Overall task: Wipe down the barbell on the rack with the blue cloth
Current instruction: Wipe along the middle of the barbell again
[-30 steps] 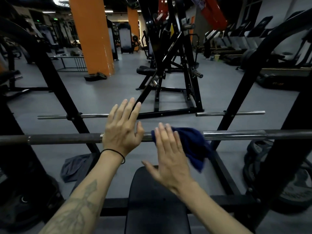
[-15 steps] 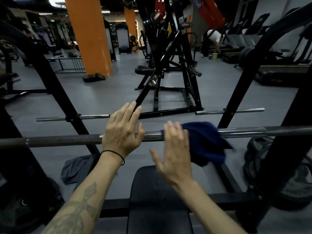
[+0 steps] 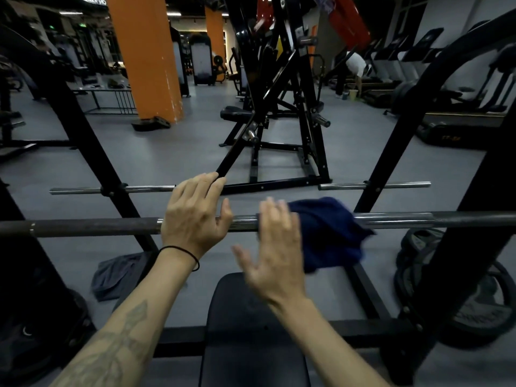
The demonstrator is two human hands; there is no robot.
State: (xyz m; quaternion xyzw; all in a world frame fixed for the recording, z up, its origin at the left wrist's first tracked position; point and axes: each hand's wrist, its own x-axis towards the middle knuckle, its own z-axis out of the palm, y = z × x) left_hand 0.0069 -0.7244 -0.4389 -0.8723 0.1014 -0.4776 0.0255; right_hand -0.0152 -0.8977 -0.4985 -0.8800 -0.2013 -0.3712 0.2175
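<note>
Barbell (image 3: pixel 92 227) lies level across the black rack (image 3: pixel 391 152), just beyond the head of the padded bench (image 3: pixel 251 344). On it the left hand (image 3: pixel 192 219) rests flat with fingers released, while beside it the right hand (image 3: pixel 275 252), fingers extended, presses the blue cloth (image 3: pixel 329 233) draped over the bar. Farther off stands an orange pillar (image 3: pixel 145 57).

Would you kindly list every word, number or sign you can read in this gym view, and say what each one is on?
No text here reads with certainty.
Lit sign at the ceiling, top left: white letters cut off by the frame edge, unreadable.
Treadmill base on the right: orange marking, too blurred to read.
Weight plate by the rack, lower right: raised lettering, too dark and blurred.
Barbell, blue cloth and bench: no text visible.
</note>
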